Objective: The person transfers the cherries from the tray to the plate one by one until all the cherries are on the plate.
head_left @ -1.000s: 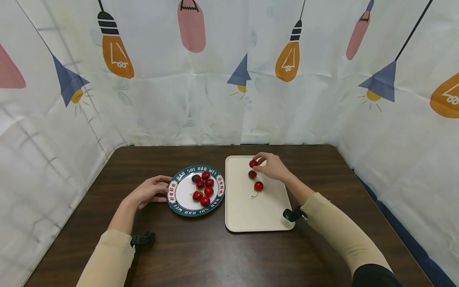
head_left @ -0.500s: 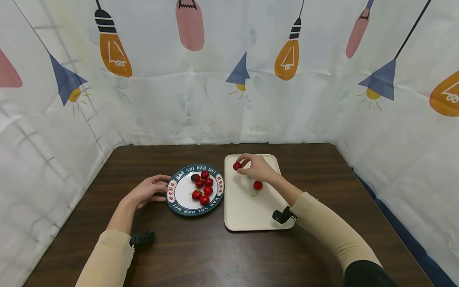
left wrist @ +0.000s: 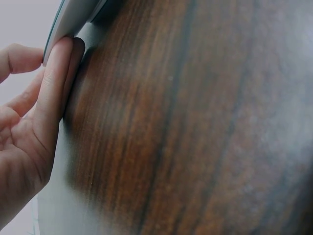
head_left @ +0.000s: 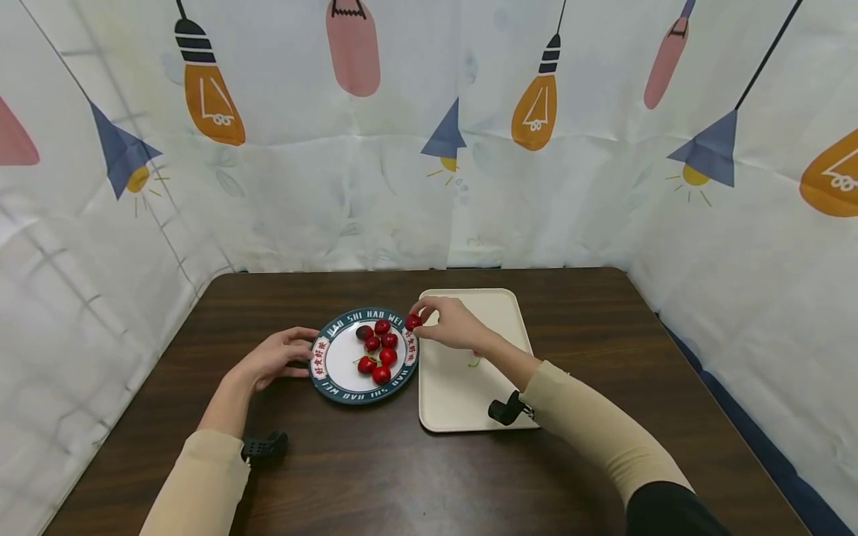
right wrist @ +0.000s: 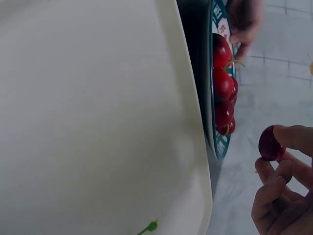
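In the head view, my right hand (head_left: pixel 452 322) pinches a dark red cherry (head_left: pixel 413 321) over the right rim of a round plate (head_left: pixel 342 388) with a blue lettered border. The right wrist view shows that cherry (right wrist: pixel 270 144) between thumb and fingertips. Several cherries (head_left: pixel 381 374) lie on the plate, some with green stems. My left hand (head_left: pixel 281 356) rests relaxed fingers against the plate's left edge; in the left wrist view its fingers (left wrist: pixel 55 73) touch the rim. Beside the plate lies a cream tray (head_left: pixel 456 406). A green stem (head_left: pixel 474 363) shows on it, its cherry mostly hidden by my right wrist.
The dark wooden table (head_left: pixel 362 476) carries plate and tray almost side by side. A white curtain (head_left: pixel 302 208) printed with lamps and bulbs hangs behind the table and along its sides. Each wrist wears a black strap device, such as the left one (head_left: pixel 265 445).
My right hand has carried the pinched cherry leftward from the tray's far part to the plate's right rim. My left hand and the plate have stayed in place.
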### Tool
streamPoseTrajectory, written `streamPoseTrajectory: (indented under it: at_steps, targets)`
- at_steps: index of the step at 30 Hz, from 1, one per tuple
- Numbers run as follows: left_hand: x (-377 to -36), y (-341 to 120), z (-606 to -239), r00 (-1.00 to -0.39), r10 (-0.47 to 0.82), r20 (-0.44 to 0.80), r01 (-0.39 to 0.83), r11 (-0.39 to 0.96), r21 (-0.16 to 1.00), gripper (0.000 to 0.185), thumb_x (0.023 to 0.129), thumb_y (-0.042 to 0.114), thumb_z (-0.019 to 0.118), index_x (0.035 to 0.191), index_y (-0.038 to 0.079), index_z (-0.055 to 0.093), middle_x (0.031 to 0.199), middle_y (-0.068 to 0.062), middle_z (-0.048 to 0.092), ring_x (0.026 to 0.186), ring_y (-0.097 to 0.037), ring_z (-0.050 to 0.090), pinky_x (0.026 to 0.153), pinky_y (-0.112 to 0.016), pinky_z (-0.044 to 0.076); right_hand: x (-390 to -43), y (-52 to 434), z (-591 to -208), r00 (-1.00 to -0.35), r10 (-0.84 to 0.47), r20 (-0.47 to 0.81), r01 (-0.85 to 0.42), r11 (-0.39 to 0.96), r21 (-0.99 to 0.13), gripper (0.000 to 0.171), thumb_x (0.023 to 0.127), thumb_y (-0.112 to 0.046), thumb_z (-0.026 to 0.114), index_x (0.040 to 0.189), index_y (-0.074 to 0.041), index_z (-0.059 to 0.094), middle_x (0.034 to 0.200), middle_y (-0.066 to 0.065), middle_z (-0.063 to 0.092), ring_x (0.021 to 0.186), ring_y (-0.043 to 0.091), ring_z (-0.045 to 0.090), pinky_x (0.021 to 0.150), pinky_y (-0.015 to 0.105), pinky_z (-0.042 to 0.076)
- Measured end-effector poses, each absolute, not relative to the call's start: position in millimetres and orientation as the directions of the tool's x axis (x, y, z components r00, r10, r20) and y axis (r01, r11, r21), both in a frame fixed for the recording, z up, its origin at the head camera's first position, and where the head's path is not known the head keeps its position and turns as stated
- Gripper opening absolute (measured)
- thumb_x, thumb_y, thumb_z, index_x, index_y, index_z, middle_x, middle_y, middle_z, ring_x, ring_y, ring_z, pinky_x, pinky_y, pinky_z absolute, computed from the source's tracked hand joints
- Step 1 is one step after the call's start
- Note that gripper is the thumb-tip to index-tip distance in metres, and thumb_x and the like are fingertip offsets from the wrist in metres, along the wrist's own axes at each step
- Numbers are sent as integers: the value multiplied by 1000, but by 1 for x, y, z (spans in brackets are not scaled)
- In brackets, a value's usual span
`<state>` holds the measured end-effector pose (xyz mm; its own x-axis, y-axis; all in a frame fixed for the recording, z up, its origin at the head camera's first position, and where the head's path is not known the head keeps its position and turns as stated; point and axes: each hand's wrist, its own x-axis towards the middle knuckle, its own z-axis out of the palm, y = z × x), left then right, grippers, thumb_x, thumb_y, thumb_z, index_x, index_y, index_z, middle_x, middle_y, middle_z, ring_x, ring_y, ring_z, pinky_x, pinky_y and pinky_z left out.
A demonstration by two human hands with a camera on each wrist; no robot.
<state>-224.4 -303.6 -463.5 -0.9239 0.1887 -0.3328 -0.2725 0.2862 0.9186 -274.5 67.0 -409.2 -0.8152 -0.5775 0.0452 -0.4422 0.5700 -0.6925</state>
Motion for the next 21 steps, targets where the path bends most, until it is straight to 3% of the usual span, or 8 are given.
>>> streamPoseTrajectory:
  at_steps: [5,12,21]
  targets:
    - [-224,-303,-463,-923,187,-336,-276,286,918,59,104,14,58,155,-1,33,132,-24,52,103,-25,62,86,-40,61,-267,54,-410,-781,-622,50,-474,538,-697,33,91,-20,78,122,-13,69,110,8,69,102,32,62,68,27,55]
    - [-223,-303,-463,-924,182,-336,-276,289,917,59,104,14,58,155,-1,33,132,-24,51,103,-25,62,86,-40,61,-256,34,-414,-744,-667,38,-503,522,-689,32,93,-22,76,123,-14,69,111,5,70,93,17,60,69,24,54]
    - [-224,-303,-463,-925,192,-329,-268,284,921,58,104,14,58,155,-1,33,132,-24,52,104,-25,63,87,-41,61,-254,10,-421,-705,-707,57,-538,481,-693,34,91,-23,78,122,-15,68,107,1,71,99,15,60,74,18,55]
